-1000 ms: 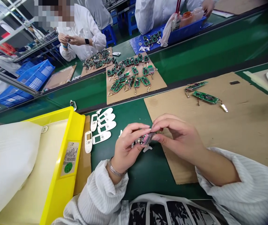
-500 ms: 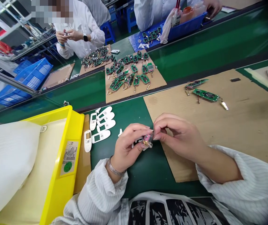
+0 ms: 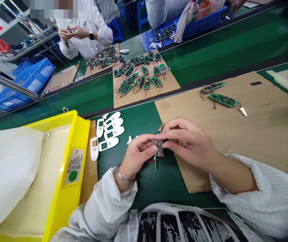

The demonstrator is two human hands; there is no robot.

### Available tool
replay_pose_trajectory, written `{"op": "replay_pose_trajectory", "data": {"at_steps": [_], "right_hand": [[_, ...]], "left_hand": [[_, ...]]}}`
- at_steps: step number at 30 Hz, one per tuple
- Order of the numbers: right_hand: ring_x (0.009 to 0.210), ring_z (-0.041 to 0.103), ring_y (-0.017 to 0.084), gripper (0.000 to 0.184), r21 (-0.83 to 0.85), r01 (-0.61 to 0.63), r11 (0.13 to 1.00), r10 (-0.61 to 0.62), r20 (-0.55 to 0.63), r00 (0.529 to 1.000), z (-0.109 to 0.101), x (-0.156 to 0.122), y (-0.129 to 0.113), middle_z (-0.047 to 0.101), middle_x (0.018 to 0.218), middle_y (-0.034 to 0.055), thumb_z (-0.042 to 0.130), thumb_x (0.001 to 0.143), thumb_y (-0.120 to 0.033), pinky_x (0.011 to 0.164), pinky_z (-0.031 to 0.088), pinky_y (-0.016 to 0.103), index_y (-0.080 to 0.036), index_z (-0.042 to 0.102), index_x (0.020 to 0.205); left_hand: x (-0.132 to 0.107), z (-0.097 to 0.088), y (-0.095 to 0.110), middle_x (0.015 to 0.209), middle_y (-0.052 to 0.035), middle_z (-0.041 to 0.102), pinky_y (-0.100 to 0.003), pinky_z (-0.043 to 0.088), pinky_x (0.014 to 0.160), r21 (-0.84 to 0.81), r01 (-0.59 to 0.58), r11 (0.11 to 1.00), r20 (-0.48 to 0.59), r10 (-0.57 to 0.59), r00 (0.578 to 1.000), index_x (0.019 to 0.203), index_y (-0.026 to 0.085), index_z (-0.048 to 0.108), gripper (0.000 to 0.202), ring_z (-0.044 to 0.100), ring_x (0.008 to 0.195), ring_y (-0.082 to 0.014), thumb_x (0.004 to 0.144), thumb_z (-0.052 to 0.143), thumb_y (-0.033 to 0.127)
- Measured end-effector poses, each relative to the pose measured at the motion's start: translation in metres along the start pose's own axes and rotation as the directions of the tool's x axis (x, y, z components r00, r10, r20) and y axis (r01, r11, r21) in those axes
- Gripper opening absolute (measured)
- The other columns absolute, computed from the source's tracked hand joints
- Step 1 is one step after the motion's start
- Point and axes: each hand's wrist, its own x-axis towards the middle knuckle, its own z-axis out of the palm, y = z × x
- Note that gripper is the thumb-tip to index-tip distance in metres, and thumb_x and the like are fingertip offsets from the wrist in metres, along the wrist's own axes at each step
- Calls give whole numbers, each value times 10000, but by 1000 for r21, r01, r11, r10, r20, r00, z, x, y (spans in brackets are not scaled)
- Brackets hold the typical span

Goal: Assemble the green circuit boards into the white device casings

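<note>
Fingertips (image 3: pixel 150 151) half hide small part (image 3: pixel 159 148)

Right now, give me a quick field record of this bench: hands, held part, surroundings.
left hand: fingertips pinch the small assembly from its left
right hand: fingers pinch it from the right and top
small assembly: metal cylinder with a thin green board below, held above the green mat
white shells: several, flat on the mat, left of the hands
yellow tray: far left, white sheet inside
cardboard sheet: under the right forearm, two circuit boards near its far edge
</note>
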Motion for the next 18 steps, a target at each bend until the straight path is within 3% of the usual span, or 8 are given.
{"op": "replay_pose_trajectory", "data": {"at_steps": [7, 12, 18], "right_hand": [[768, 601, 125, 89, -29, 74, 997, -73, 35, 997, -4, 1, 2, 562, 898, 44, 637, 898, -156, 622, 504, 234, -217, 698, 919], [819, 602, 147, 38, -70, 131, 989, -121, 128, 984, -10, 4, 5, 616, 880, 49, 654, 893, -174, 728, 508, 271, -193, 656, 926], [820, 615, 177, 134, -129, 122, 984, -107, 123, 987, -9, 3, 2, 662, 860, 52, 691, 866, -253, 745, 508, 305, -197, 608, 955]], "left_hand": [[1, 0, 6, 732, -30, 674, -231, 513, 615, 42, 71, 997, 37, -73, 997, 920, 138, 716, 277, 626, 625, -116, 775, 758, 371], [1, -1, 10, 722, -29, 678, -226, 517, 590, 73, 118, 990, 13, -119, 993, 915, 127, 707, 287, 619, 598, -111, 743, 788, 342], [4, 2, 11, 776, -5, 645, -172, 496, 548, -46, 83, 995, -68, -86, 994, 960, 147, 654, 291, 614, 632, -87, 769, 765, 337]]}}
